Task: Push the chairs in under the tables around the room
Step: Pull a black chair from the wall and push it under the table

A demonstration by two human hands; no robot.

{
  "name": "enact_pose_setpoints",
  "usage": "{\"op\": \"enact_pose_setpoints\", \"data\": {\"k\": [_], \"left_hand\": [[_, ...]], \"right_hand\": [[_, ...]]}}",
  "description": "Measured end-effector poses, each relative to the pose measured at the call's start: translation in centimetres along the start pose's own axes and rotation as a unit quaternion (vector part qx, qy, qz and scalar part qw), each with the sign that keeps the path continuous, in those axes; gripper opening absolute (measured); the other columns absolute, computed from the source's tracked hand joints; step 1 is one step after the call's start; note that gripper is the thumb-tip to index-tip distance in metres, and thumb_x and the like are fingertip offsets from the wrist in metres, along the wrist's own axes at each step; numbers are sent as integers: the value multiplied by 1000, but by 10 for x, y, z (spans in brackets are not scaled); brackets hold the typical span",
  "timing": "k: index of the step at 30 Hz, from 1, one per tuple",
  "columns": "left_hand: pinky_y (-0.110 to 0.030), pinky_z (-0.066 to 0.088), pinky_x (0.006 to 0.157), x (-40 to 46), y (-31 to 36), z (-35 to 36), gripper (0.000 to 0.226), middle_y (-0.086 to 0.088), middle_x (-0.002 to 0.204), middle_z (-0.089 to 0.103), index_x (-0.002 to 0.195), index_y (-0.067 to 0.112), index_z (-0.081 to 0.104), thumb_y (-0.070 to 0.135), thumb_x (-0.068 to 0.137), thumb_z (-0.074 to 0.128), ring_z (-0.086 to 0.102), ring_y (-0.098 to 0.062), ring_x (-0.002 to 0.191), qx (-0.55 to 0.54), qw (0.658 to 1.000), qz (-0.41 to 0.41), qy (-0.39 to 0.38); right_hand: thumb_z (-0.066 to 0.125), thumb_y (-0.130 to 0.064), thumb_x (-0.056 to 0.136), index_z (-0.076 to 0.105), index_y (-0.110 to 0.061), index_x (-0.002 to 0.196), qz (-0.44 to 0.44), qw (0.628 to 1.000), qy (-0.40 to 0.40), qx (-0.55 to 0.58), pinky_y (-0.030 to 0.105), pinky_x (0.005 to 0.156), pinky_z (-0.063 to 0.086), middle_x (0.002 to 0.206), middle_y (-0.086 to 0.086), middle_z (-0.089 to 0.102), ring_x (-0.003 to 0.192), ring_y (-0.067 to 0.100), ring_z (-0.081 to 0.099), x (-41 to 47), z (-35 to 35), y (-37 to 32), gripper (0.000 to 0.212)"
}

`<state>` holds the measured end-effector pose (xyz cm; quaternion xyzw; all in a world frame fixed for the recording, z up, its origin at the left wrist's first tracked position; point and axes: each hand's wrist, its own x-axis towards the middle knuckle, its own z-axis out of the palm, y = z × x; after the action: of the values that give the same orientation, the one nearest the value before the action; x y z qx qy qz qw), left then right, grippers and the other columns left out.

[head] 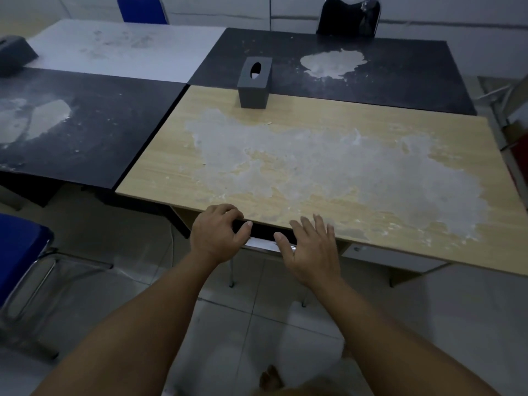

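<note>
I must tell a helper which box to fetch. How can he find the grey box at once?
Find the wooden table with the big white stain. At its far edge stands the grey box, alone, with an oval slot on top.

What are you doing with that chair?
A person is pushing a black chair in under the wooden table. The left hand grips the top of its backrest, and the right hand lies open at the backrest. The chair is almost fully under. A blue chair on the left stands out from the tables.
</note>
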<state>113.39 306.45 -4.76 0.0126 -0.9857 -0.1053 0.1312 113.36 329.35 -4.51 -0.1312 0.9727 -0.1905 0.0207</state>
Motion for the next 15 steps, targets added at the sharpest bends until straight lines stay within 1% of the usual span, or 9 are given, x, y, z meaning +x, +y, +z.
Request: {"op": "enact_pose_setpoints", "data": {"k": [3, 10, 15], "left_hand": [[-31, 47, 73, 1, -2, 1, 49, 3, 105, 69, 97, 20, 73, 57, 85, 43, 61, -22, 98, -10, 1000, -2, 12], [-34, 47, 77, 2, -1, 3, 52, 1, 108, 68, 101, 18, 72, 57, 85, 42, 60, -24, 101, -18, 1000, -15, 2], [-36, 46, 81, 2, 1, -1, 54, 2, 112, 66, 106, 19, 70, 59, 83, 43, 58, -22, 105, -17, 999, -32, -19]], "right_hand": [[12, -75, 90, 45, -20, 144, 6, 1000, 15, 0, 51, 120, 1, 155, 8, 35, 149, 27, 11, 3, 3, -1, 84], [22, -69, 93, 42, -21, 146, -20, 1000, 22, 10, 51, 120, 3, 156, 6, 34, 149, 25, 12, 6, 4, 4, 75], [21, -69, 93, 40, -19, 147, -48, 999, 21, 15, 50, 120, 4, 156, 8, 33, 149, 26, 13, 8, 2, 7, 77]]}}
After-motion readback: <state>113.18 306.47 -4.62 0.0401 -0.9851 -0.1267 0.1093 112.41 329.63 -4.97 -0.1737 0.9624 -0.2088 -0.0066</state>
